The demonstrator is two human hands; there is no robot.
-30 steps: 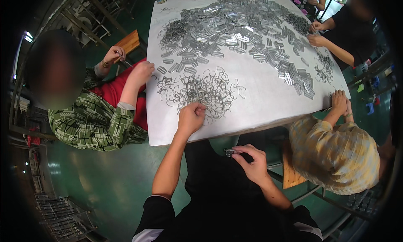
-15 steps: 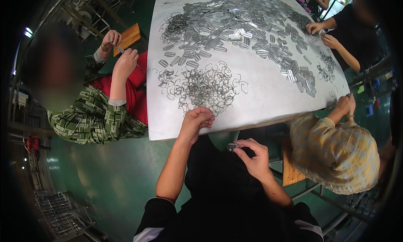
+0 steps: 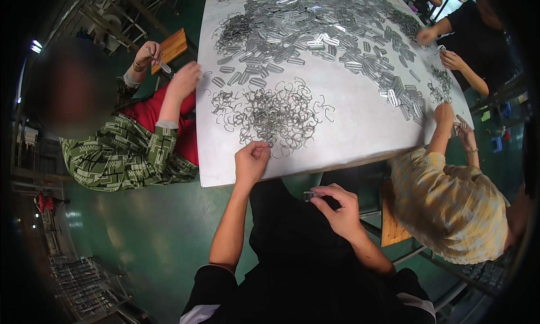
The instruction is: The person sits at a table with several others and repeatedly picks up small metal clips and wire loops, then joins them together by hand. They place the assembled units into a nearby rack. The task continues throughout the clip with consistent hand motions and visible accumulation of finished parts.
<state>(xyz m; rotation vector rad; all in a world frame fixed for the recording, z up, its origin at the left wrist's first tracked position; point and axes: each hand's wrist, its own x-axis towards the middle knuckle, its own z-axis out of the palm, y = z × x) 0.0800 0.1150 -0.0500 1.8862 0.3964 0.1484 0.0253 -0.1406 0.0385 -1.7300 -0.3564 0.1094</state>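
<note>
My left hand is closed in a pinch at the near edge of a heap of bent wire hooks. Its fingertips touch the heap, and whatever they pinch is too small to make out. Over my lap, just off the table's near edge, my right hand grips a small metal buckle between thumb and fingers. Most of that piece is hidden by the fingers. Farther up the table spreads a large pile of flat slotted metal buckles.
A white-topped table fills the middle. On the left sits a person in a green patterned top; on the right, one in a yellow checked shirt. Other people work at the far right side. Wooden stools stand beside the table.
My left hand has drawn slightly left, its fingers more closed. The right hand has barely moved. The left neighbour's hand has moved toward the table; the right neighbour's hand has reached over it.
</note>
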